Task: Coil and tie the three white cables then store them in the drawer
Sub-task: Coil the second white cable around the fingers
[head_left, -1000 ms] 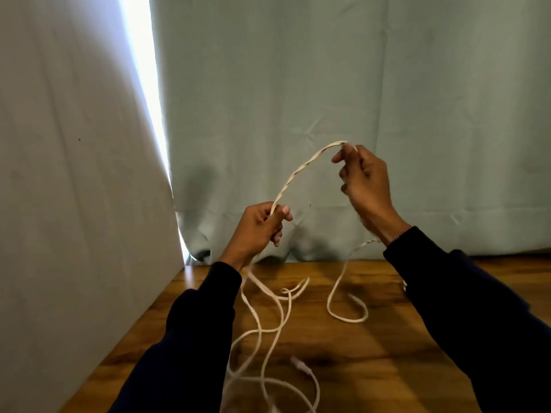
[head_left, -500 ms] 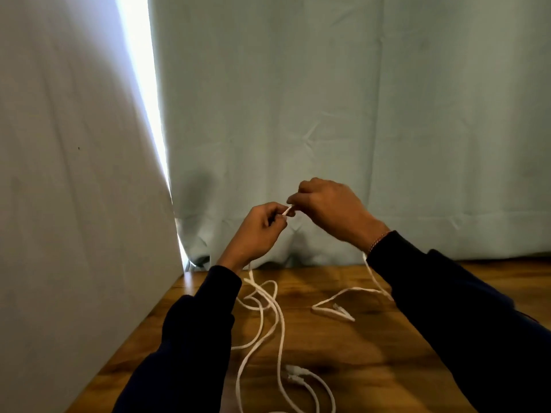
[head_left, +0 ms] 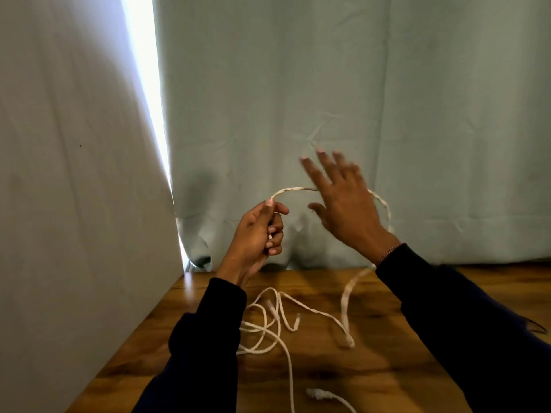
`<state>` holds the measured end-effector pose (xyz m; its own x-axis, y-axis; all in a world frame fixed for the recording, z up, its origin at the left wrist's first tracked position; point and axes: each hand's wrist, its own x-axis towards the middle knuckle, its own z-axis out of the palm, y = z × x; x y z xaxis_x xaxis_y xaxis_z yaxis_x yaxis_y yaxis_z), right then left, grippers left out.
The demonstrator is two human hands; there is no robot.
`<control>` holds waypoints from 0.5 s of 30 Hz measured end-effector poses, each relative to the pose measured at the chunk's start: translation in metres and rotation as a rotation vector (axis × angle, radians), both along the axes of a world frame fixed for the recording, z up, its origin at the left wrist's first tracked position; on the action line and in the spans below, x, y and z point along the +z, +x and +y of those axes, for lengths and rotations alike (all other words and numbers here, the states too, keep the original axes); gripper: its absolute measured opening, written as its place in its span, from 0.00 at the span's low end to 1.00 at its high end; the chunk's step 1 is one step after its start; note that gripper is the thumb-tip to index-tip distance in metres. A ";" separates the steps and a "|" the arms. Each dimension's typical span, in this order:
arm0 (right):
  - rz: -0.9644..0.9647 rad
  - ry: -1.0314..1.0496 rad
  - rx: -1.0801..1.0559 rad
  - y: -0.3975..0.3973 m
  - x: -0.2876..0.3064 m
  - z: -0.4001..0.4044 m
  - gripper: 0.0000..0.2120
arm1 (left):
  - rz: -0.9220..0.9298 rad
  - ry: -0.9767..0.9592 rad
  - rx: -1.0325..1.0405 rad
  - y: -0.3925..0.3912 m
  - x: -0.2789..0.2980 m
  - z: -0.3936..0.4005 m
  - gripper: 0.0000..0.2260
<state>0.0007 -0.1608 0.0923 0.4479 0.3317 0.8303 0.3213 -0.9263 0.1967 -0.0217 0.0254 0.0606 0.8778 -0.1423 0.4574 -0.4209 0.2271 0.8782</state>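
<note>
My left hand [head_left: 258, 234] grips a white braided cable [head_left: 290, 189] in its curled fingers, above the wooden table. From that fist the cable arcs up and to the right, passes behind my right hand [head_left: 343, 204], and drops to the table at the right. The right hand is raised with fingers spread and blurred; whether the cable lies on its palm is hidden. More white cable [head_left: 268, 326] lies in loose tangled loops on the table below my hands, with a connector end [head_left: 317, 393] near the front.
A wooden table [head_left: 381, 368] spreads below. Pale green curtains [head_left: 357, 99] hang straight behind it, and a white curtain panel [head_left: 74, 204] closes the left side with a bright gap of light between.
Half a second ago both hands pinched the cable close together. Now the right hand has spread open and swung up and right, and a loop of cable arcs between the hands.
</note>
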 end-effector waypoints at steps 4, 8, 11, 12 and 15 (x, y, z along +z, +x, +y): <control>-0.152 -0.175 0.166 0.002 -0.005 0.008 0.12 | 0.081 0.024 -0.137 -0.004 0.003 -0.006 0.20; -0.266 -0.002 0.142 0.013 0.002 0.000 0.12 | 0.119 -0.031 -0.289 -0.003 0.002 -0.003 0.30; -0.345 0.217 0.108 0.019 0.006 -0.005 0.13 | -0.005 0.187 -0.078 -0.004 0.000 0.002 0.20; -0.368 0.317 0.117 0.020 0.009 -0.009 0.13 | -0.074 0.278 0.024 -0.004 -0.001 0.004 0.14; -0.374 0.432 0.145 0.021 0.011 -0.017 0.12 | -0.190 0.407 0.193 -0.001 -0.004 0.010 0.06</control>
<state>0.0213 -0.1774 0.1030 0.0738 -0.0355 0.9966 0.4321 -0.8995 -0.0640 -0.0225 0.0354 0.0568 0.8122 -0.1856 0.5531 -0.5829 -0.2170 0.7831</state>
